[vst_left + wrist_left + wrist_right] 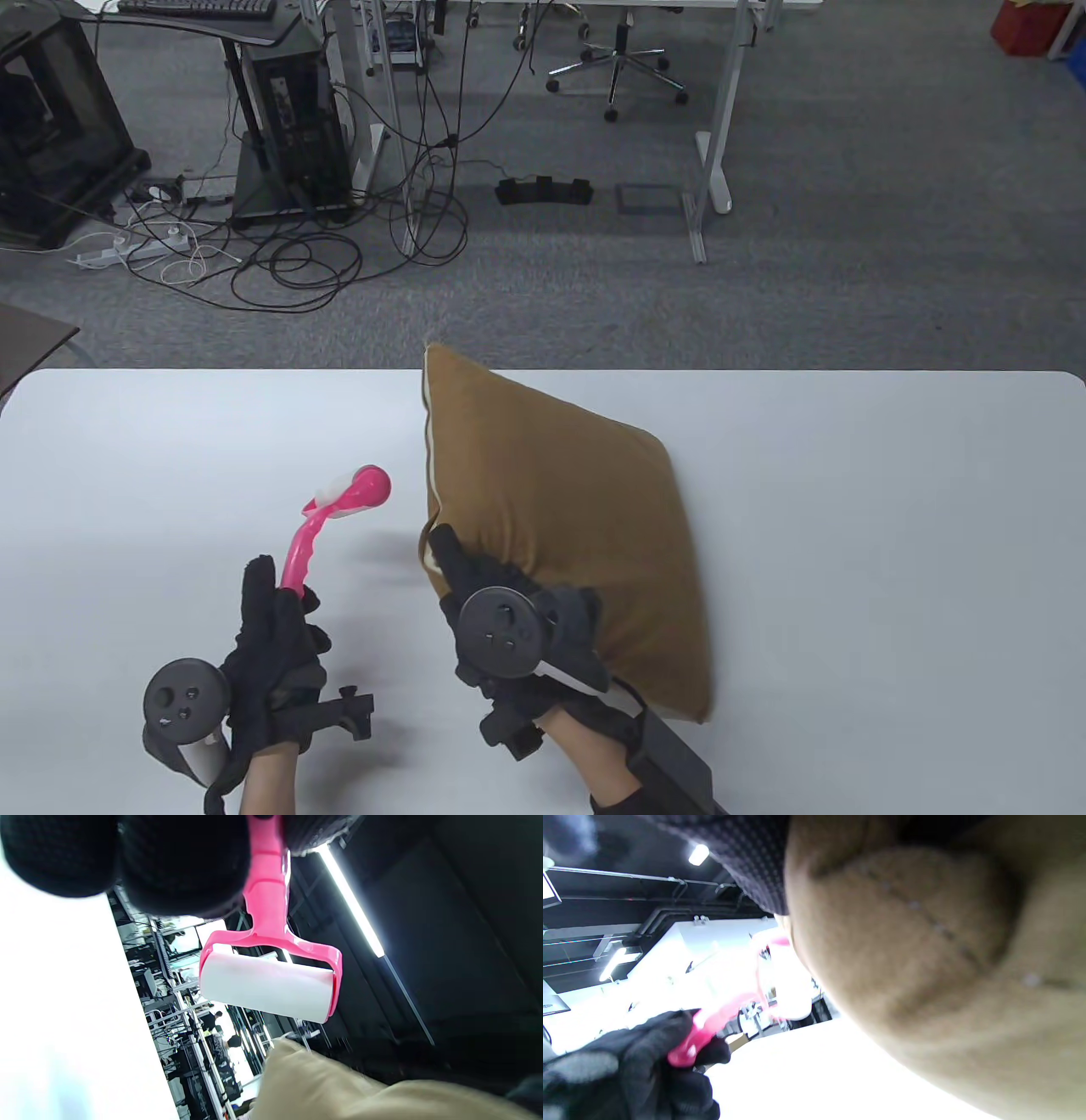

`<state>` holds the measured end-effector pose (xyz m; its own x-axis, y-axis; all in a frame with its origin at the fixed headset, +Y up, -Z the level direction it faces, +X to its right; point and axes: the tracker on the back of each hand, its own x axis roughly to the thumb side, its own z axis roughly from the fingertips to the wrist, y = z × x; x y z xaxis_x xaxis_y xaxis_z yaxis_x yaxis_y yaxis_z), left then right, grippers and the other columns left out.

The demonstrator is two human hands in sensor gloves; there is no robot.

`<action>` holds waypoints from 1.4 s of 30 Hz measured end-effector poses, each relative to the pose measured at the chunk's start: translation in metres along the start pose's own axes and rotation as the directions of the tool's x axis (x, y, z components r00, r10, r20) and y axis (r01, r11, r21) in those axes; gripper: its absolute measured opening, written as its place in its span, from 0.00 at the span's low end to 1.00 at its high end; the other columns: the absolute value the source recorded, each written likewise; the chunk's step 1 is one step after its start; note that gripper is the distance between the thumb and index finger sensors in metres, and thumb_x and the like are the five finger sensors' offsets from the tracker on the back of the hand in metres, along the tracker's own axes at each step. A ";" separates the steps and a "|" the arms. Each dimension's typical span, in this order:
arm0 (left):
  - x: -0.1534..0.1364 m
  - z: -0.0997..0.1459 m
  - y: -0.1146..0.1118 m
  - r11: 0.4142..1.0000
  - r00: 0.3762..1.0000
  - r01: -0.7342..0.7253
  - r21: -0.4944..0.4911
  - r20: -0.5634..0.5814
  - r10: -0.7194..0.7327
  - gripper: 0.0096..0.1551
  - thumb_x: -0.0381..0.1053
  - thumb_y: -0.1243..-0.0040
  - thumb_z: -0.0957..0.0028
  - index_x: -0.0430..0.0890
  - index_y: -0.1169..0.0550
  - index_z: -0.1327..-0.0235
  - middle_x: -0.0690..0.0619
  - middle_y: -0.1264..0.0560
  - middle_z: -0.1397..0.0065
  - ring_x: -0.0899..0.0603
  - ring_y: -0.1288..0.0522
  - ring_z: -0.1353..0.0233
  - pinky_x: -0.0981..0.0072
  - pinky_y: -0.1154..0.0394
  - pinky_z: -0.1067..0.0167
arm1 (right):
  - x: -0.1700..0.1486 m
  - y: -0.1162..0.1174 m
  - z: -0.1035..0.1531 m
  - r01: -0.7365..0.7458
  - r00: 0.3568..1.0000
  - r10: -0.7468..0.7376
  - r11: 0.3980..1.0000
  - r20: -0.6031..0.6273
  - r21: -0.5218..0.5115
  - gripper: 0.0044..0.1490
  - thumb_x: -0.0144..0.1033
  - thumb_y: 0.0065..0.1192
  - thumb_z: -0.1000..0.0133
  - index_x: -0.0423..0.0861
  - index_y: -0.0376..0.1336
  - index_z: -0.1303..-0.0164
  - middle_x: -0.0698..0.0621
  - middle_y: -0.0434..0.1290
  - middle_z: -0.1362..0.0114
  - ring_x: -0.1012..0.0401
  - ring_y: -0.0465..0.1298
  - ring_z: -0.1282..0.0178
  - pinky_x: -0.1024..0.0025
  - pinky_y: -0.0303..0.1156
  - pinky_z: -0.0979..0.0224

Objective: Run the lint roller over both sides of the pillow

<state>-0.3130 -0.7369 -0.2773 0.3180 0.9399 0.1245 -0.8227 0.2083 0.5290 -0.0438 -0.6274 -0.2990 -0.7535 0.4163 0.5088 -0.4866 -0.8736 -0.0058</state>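
My right hand (509,628) grips the pillow (560,526) tilted up at centre frame; my left hand (271,654) holds the roller (339,509) just left of it.

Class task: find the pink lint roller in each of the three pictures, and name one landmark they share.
Table view: lint roller left of centre, held up by the left hand.
Left wrist view: centre, hanging from the top.
Right wrist view: blurred, lower left.
Shared landmark: the brown pillow, gripped by the right hand.
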 end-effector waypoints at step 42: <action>0.030 0.012 -0.014 0.995 0.990 0.027 -0.095 0.138 -0.014 0.35 0.51 0.47 0.44 0.33 0.34 0.29 0.38 0.16 0.47 0.50 0.16 0.75 0.45 0.18 0.63 | -0.239 -0.018 0.088 0.063 0.792 -0.066 0.998 -0.607 -0.026 0.52 0.63 0.49 0.38 0.48 0.36 0.14 0.25 0.51 0.14 0.25 0.64 0.28 0.29 0.63 0.35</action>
<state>-0.2860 -0.7146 -0.2710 0.3910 0.8907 0.2317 -0.8550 0.2584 0.4497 0.1838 -0.7330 -0.3442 -0.8331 0.5402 -0.1190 -0.5445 -0.8387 0.0041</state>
